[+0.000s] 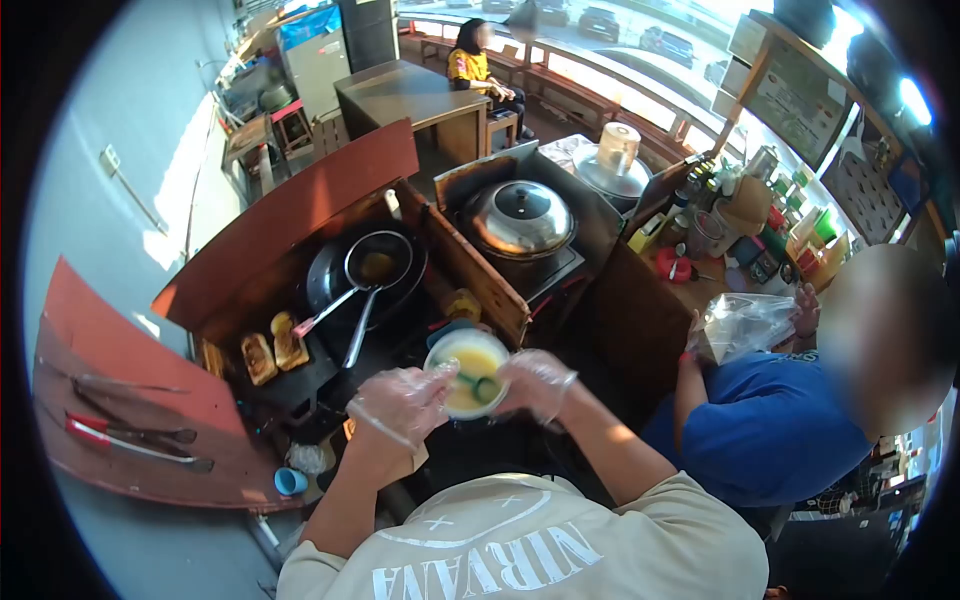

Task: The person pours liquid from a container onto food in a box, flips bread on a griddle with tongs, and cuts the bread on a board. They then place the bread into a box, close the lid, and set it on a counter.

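A round white bowl (438, 352) of pale yellow liquid is in front of my chest. My right hand (537, 385), in a clear plastic glove, grips the bowl's right rim. My left hand (405, 402), also gloved, is closed at the bowl's left side, its fingers pinching the handle of a green ladle (486, 389) that dips into the liquid. Beyond the bowl, a dark wok (322, 287) sits on the stove, with a metal strainer (378, 260) resting over it. Toasted bread slices (258, 358) lie on the dark cooking surface to the left.
A steel-lidded pan (522, 220) stands beyond a wooden partition. Tongs (130, 440) hang on the red panel at left, above a blue cup (290, 481). At right, a person in a blue shirt (770, 425) holds a plastic bag (745, 325). Another person (475, 70) sits farther back.
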